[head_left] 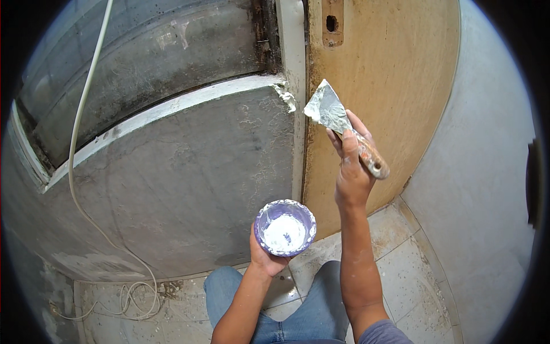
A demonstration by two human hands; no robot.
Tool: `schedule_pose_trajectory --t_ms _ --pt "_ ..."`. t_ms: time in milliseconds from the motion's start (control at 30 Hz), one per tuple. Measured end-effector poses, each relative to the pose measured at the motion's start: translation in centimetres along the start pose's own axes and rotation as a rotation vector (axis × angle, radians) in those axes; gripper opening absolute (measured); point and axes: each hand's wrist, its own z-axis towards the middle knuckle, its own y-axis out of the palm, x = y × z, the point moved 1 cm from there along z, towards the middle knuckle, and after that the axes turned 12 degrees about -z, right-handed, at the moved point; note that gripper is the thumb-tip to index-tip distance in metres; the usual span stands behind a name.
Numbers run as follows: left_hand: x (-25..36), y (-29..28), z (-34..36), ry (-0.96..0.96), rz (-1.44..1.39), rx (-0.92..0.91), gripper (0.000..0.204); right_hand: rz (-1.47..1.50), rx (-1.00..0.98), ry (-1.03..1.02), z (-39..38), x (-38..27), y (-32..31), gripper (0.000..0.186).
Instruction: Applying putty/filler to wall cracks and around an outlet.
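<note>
My left hand point(267, 258) is closed around a purple bowl point(261, 221) with white paste point(278, 236) inside and smeared on its rim. My right hand point(352, 178) grips a putty knife point(372, 156) by its worn wooden handle, its broad blade raised and coated with pale paste. Just left of the blade, a lump of white paste point(285, 97) sticks to the corner where a white window sill point(189, 98) meets the door frame point(298, 149).
A grey wall point(200, 172) lies below the dirty window point(172, 40). A tan door point(389, 69) and pale wall point(475, 200) are at right. A white cable point(71, 160) hangs left, coiling on the tiled floor point(401, 275). My knees in jeans point(321, 286) show below.
</note>
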Motion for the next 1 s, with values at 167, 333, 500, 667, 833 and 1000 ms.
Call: schedule_pose_trajectory --t_ms 167,333,500,667,833,1000 --pt "-0.4 -1.0 -0.3 -0.035 -0.029 0.016 0.062 -0.034 -0.172 0.076 1.7 0.3 -1.2 0.039" --pt "-0.6 -1.8 -0.7 -0.066 -0.024 0.03 0.061 -0.106 -0.288 0.038 2.3 0.9 -0.7 0.029" --pt "-0.8 -2.3 -0.8 -0.081 -0.049 0.011 0.06 -0.266 -0.294 -0.107 2.9 0.7 -0.6 0.026" --pt "-0.9 -2.0 -0.9 -0.076 -0.042 0.05 0.06 -0.324 -0.299 -0.207 3.3 -0.1 0.2 0.024" --pt "-0.8 -1.7 -0.6 -0.083 -0.029 0.034 0.06 -0.351 -0.277 -0.251 3.4 0.1 0.5 0.024" --pt "-0.5 -0.5 -0.3 -0.057 -0.026 0.026 0.059 -0.484 -0.289 -0.358 3.0 -0.6 0.5 0.023"
